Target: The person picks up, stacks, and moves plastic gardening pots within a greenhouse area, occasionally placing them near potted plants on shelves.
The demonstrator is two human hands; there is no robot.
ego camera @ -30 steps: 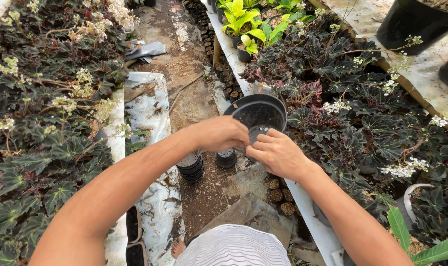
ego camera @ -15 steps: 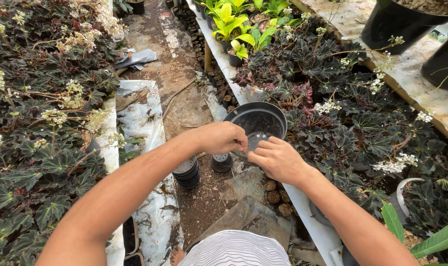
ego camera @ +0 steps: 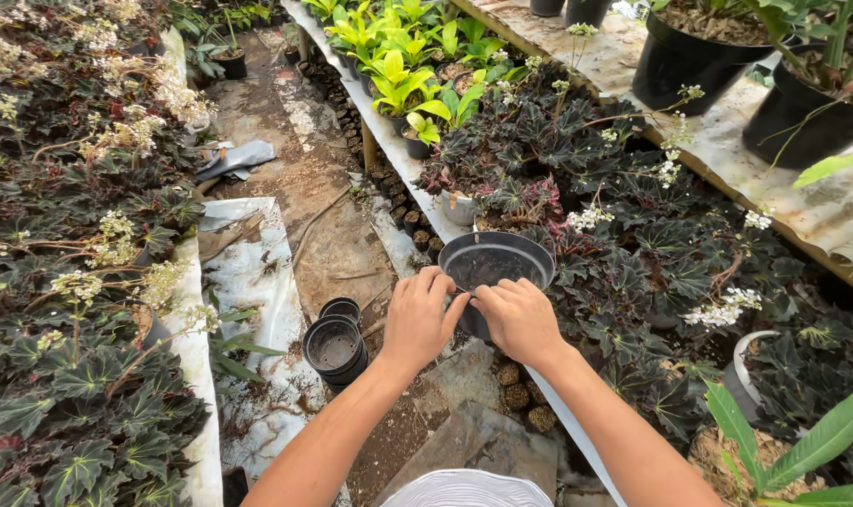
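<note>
Black plastic round nursery pot (ego camera: 498, 266), empty apart from a dark film of soil inside, sits in both hands over the edge of the right-hand plant bench. Left hand (ego camera: 420, 317) grips the near rim, fingers curled over the lip, thumb toward the middle. Right hand (ego camera: 519, 317) is clenched on the same near rim just beside it, knuckles up; the two hands almost touch. Pot mouth faces up, tilted slightly toward the camera. Cannot tell whether its base rests on anything, the hands hide it.

Below left, on the muddy path: a stack of smaller black plastic pots (ego camera: 334, 349), upright, with another small black pot (ego camera: 340, 307) just behind, touching or nearly so. Well apart from the held pot.

White plastic sheeting (ego camera: 257, 282) lies along the path edge, dirty and wrinkled. Dark-leaved begonias with small white flowers (ego camera: 633, 235) fill the right bench around the pot; the same kind of plant (ego camera: 79, 310) lines the left. Yellow-green leafy plants (ego camera: 398, 66) stand further up the bench. Large black pots (ego camera: 675, 56) sit on the raised shelf at upper right. Flat grey stones (ego camera: 473, 432) lie underfoot near the forearms.
</note>
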